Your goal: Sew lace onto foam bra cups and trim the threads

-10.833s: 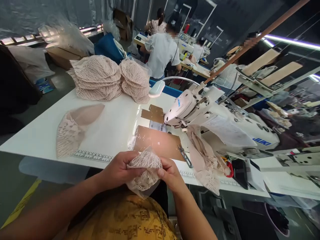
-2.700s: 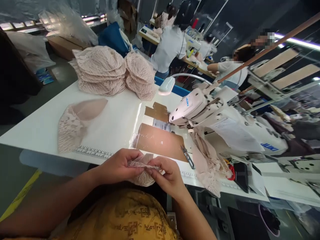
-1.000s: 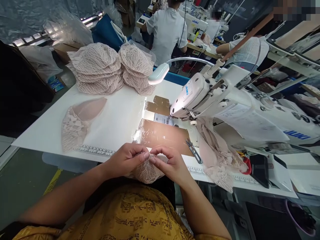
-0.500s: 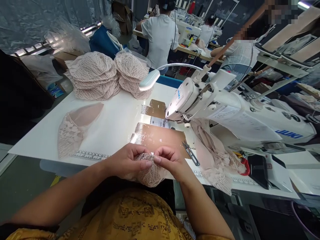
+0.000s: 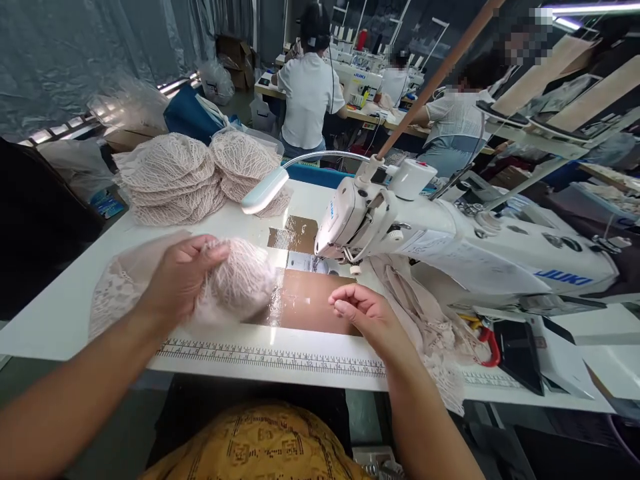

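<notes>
My left hand (image 5: 183, 277) is closed on a pale pink lace cup piece (image 5: 240, 280) and holds it over the white table (image 5: 65, 313), left of the brown plate (image 5: 305, 300) under the needle. My right hand (image 5: 363, 313) hovers above that plate with its fingers loosely curled and nothing in it. Partly hidden behind my left hand, a flat lace piece (image 5: 107, 300) lies on the table. The white sewing machine (image 5: 450, 240) stands just right of my hands.
Stacks of lace cups (image 5: 190, 177) sit at the table's far left. A lamp head (image 5: 263, 190) hangs over the work area. Pink fabric (image 5: 425, 320) drapes off the front edge beside a black device (image 5: 523, 350). Other people sit sewing at benches behind.
My left hand has carried the lace cup up and left onto the table. My right hand has let go of it and now hovers over the brown plate.
</notes>
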A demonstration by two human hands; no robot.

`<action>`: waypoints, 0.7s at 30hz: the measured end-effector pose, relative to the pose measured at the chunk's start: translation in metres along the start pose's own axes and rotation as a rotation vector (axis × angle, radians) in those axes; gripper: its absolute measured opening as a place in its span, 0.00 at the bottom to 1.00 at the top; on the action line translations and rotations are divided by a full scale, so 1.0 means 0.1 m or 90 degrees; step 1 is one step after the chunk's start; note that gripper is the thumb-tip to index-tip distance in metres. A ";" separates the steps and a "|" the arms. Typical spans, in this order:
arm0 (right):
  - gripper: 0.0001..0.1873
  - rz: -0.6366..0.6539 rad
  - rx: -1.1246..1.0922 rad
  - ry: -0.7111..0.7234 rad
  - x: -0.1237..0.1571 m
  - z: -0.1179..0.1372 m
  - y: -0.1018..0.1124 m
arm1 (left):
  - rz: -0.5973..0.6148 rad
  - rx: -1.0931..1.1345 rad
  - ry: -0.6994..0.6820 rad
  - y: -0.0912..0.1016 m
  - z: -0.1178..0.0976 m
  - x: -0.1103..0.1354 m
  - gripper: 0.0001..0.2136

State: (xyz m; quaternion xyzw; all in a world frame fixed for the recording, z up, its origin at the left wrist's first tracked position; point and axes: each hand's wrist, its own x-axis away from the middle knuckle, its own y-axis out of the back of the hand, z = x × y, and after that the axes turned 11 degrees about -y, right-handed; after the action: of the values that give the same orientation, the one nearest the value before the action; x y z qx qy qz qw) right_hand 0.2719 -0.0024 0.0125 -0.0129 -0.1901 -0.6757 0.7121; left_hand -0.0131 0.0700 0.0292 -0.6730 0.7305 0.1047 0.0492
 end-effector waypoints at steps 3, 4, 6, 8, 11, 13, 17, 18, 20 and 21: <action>0.11 -0.041 0.133 0.029 -0.02 0.02 0.10 | 0.035 -0.319 -0.211 -0.09 0.03 -0.23 0.11; 0.11 -0.047 0.169 0.037 -0.05 0.04 0.10 | 0.100 -0.419 -0.287 -0.20 0.09 -0.28 0.12; 0.10 -0.048 0.230 0.053 -0.13 0.07 0.08 | 0.270 -0.568 -0.416 -0.52 0.26 -0.33 0.12; 0.11 -0.044 0.282 0.066 -0.23 0.09 0.04 | 0.341 -0.592 -0.435 -0.87 0.44 -0.30 0.11; 0.12 -0.054 0.350 0.087 -0.36 0.05 0.00 | 0.417 -0.597 -0.451 -1.21 0.62 -0.16 0.13; 0.14 -0.060 0.390 0.112 -0.43 -0.01 -0.03 | 0.459 -0.602 -0.453 -1.28 0.61 -0.05 0.13; 0.15 -0.036 0.522 0.144 -0.47 -0.14 -0.11 | 0.520 -0.607 -0.436 -1.13 0.42 -0.05 0.13; 0.15 -0.034 0.570 0.147 -0.46 -0.16 -0.12 | 0.541 -0.580 -0.413 -1.06 0.38 -0.10 0.13; 0.15 -0.043 0.657 0.152 -0.45 -0.19 -0.15 | 0.584 -0.487 -0.356 -0.95 0.33 -0.22 0.14; 0.15 -0.050 0.690 0.151 -0.44 -0.19 -0.16 | 0.595 -0.434 -0.340 -0.91 0.33 -0.27 0.14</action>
State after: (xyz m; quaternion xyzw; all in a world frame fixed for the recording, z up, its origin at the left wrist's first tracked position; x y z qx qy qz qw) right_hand 0.2605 0.0331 -0.0216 0.4385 -0.4289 -0.5042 0.6079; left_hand 0.0775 0.0972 -0.0053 -0.2120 0.8352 0.5060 -0.0385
